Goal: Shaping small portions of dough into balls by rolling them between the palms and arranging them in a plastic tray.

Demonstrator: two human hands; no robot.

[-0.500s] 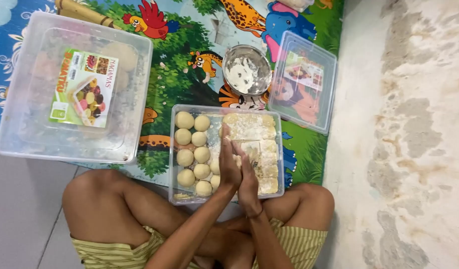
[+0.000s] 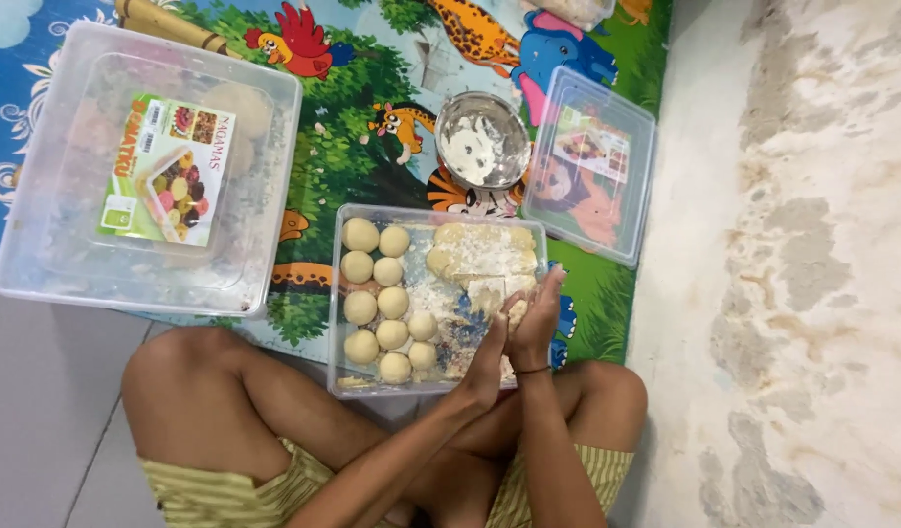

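My left hand (image 2: 492, 354) and right hand (image 2: 539, 318) press palm to palm around a small piece of dough (image 2: 515, 315), just above the right end of the clear plastic tray (image 2: 335, 293). Rolled dough balls (image 2: 377, 298) fill its left side, a floured dough slab (image 2: 482, 252) its far corner.

The piece of dough (image 2: 514, 315) is mostly hidden between the left hand (image 2: 495, 354) and right hand (image 2: 539, 318).
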